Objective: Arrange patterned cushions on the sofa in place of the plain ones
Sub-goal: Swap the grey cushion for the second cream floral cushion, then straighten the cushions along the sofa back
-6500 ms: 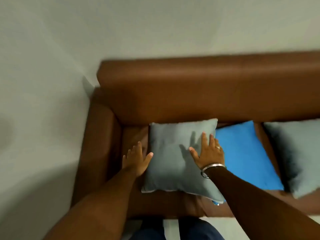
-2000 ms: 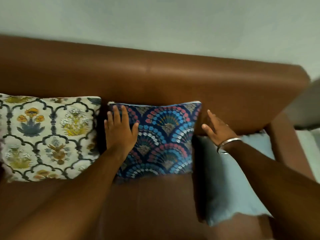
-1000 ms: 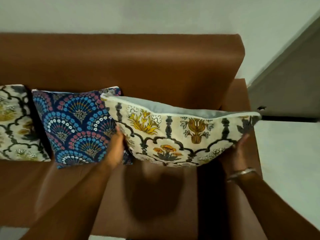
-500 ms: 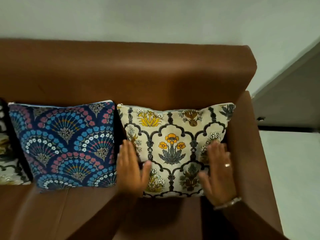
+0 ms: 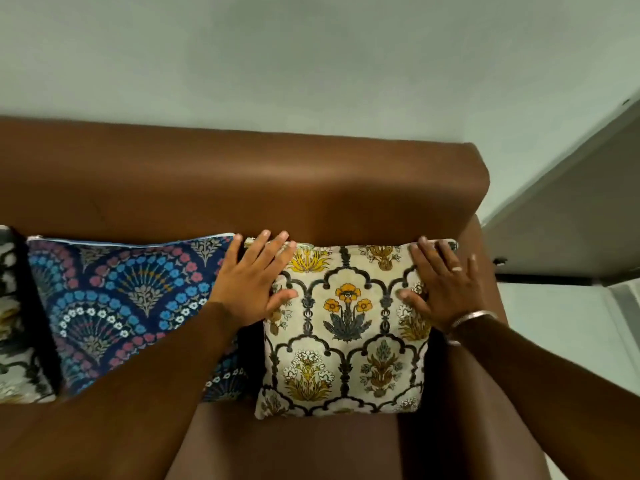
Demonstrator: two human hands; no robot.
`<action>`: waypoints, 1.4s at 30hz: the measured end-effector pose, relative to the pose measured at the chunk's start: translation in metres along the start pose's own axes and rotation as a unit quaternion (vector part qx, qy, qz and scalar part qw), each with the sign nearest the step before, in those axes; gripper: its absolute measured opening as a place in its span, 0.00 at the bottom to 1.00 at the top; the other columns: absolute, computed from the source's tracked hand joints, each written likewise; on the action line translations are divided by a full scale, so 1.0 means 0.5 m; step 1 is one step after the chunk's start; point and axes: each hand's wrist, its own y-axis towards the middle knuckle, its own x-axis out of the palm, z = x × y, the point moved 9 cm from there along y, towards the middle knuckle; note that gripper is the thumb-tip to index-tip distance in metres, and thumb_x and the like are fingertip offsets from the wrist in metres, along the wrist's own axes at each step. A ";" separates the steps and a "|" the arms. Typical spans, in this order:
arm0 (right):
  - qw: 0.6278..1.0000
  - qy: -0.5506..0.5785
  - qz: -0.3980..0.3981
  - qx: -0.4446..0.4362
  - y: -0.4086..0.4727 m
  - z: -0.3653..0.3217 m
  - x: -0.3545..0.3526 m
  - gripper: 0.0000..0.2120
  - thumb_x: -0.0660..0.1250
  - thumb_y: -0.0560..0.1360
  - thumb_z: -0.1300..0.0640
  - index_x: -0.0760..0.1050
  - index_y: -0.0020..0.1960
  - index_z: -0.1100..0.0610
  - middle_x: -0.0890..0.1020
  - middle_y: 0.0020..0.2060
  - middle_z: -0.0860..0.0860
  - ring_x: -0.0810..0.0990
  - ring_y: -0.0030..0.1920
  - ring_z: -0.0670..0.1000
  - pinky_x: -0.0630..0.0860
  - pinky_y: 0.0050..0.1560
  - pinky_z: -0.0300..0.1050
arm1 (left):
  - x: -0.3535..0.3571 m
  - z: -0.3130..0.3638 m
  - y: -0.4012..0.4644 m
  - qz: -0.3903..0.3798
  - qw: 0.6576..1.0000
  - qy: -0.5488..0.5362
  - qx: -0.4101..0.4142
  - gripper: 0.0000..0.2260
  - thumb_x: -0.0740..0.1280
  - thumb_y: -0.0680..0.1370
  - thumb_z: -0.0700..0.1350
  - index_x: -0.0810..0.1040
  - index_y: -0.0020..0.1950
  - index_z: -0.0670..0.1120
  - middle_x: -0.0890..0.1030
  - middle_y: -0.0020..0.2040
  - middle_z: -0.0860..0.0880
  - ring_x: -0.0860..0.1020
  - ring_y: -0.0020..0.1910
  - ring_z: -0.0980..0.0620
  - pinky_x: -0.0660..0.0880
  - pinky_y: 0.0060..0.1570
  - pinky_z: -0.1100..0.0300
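Your left hand [image 5: 254, 277] lies flat and spread on the upper left corner of the cream flowered cushion [image 5: 346, 327], its fingertips reaching the top edge where the cushion meets the sofa [image 5: 242, 181] backrest, and its outer side overlaps the neighbouring blue fan-patterned cushion [image 5: 128, 303]. Your right hand [image 5: 441, 284] is likewise open and flat, pressed on the upper right corner of the same cream cushion, fingers spread and gripping nothing; a ring shows on one finger and a metal bangle [image 5: 472, 318] sits at the wrist. The cream cushion stands propped against the backrest at the right end of the seat, just beside the armrest [image 5: 485, 271], with its lower edge resting on the seat. The blue cushion leans against the backrest immediately to its left, the two touching or nearly so. At the far left edge a sliver of another cream patterned cushion [image 5: 10, 344] is visible, beside the blue one. A pale wall [image 5: 311, 64] rises behind the sofa.
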 end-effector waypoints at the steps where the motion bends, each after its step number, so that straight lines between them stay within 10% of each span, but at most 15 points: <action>1: 0.999 0.022 -0.019 0.026 -0.003 0.009 -0.004 0.39 0.42 0.73 0.27 0.43 0.78 0.46 0.47 0.78 0.48 0.48 0.78 0.56 0.50 0.73 0.67 | -0.010 -0.002 -0.003 -0.012 1.000 -0.007 -0.021 0.37 0.47 0.78 0.71 0.52 0.82 0.52 0.56 0.82 0.48 0.55 0.81 0.42 0.48 0.76 0.36; 5: 0.929 0.254 0.027 0.268 -0.052 0.039 -0.007 0.39 0.53 0.76 0.34 0.47 0.79 0.52 0.51 0.79 0.59 0.53 0.77 0.64 0.55 0.72 0.64 | -0.031 0.006 -0.055 0.004 0.958 -0.165 -0.236 0.35 0.46 0.80 0.67 0.48 0.82 0.50 0.49 0.82 0.43 0.48 0.81 0.41 0.47 0.78 0.43; 10: 0.644 0.648 -0.018 0.407 -0.154 -0.029 0.120 0.30 0.56 0.78 0.37 0.63 0.75 0.52 0.70 0.73 0.55 0.69 0.71 0.59 0.65 0.70 0.54 | 0.077 0.055 -0.174 0.009 0.652 -0.601 -0.463 0.39 0.48 0.74 0.73 0.54 0.81 0.54 0.64 0.79 0.46 0.65 0.76 0.42 0.63 0.71 0.47; 14: 0.671 0.684 -0.003 0.285 -0.156 -0.062 0.046 0.35 0.56 0.72 0.30 0.64 0.74 0.45 0.70 0.72 0.47 0.69 0.71 0.48 0.67 0.71 0.49 | 0.151 0.142 -0.221 -0.122 0.423 -0.780 -0.446 0.45 0.44 0.65 0.81 0.64 0.77 0.61 0.68 0.78 0.49 0.67 0.75 0.43 0.61 0.72 0.34; 17: 0.718 0.674 0.013 0.174 -0.152 -0.060 -0.085 0.35 0.54 0.70 0.27 0.62 0.74 0.40 0.69 0.71 0.39 0.68 0.70 0.35 0.68 0.65 0.30 | 0.146 0.167 -0.223 -0.095 0.330 -0.846 -0.408 0.40 0.44 0.64 0.82 0.80 0.60 0.65 0.77 0.69 0.51 0.70 0.73 0.42 0.60 0.71 0.29; 21: 0.754 0.649 -0.014 0.099 -0.131 -0.083 -0.163 0.30 0.50 0.77 0.37 0.56 0.77 0.46 0.62 0.76 0.44 0.61 0.74 0.40 0.61 0.73 0.37 | 0.147 0.169 -0.203 -0.095 0.322 -0.852 -0.402 0.39 0.43 0.65 0.82 0.82 0.56 0.63 0.80 0.65 0.52 0.71 0.71 0.42 0.62 0.70 0.31; 26: 0.761 0.643 -0.019 0.083 -0.122 -0.106 -0.203 0.54 0.50 0.60 0.18 0.51 0.78 0.46 0.58 0.77 0.42 0.58 0.75 0.38 0.59 0.70 0.30 | 0.153 0.158 -0.221 -0.092 0.327 -0.854 -0.395 0.38 0.45 0.65 0.82 0.80 0.60 0.65 0.83 0.64 0.52 0.74 0.69 0.44 0.65 0.69 0.31; 30: 0.767 0.642 0.010 0.023 -0.141 -0.137 -0.239 0.44 0.49 0.69 0.23 0.51 0.78 0.44 0.59 0.78 0.42 0.59 0.75 0.38 0.61 0.72 0.36 | 0.143 0.168 -0.228 -0.086 0.307 -0.874 -0.366 0.45 0.49 0.62 0.83 0.73 0.71 0.61 0.78 0.70 0.49 0.75 0.69 0.43 0.67 0.67 0.31; 38: 0.919 0.383 0.041 0.081 -0.102 -0.113 -0.156 0.33 0.47 0.77 0.36 0.46 0.79 0.47 0.50 0.80 0.50 0.49 0.79 0.53 0.53 0.76 0.61 | 0.136 0.203 -0.179 -0.063 0.356 -0.828 -0.429 0.50 0.50 0.60 0.81 0.68 0.76 0.57 0.74 0.73 0.47 0.70 0.73 0.44 0.68 0.66 0.45; 42: 0.918 0.355 0.143 0.102 -0.169 -0.132 -0.170 0.32 0.47 0.78 0.36 0.49 0.79 0.48 0.50 0.80 0.52 0.49 0.79 0.55 0.53 0.76 0.58 | 0.123 0.133 -0.250 -0.043 0.477 -0.762 -0.437 0.42 0.51 0.70 0.74 0.56 0.80 0.56 0.64 0.79 0.46 0.63 0.77 0.44 0.60 0.74 0.43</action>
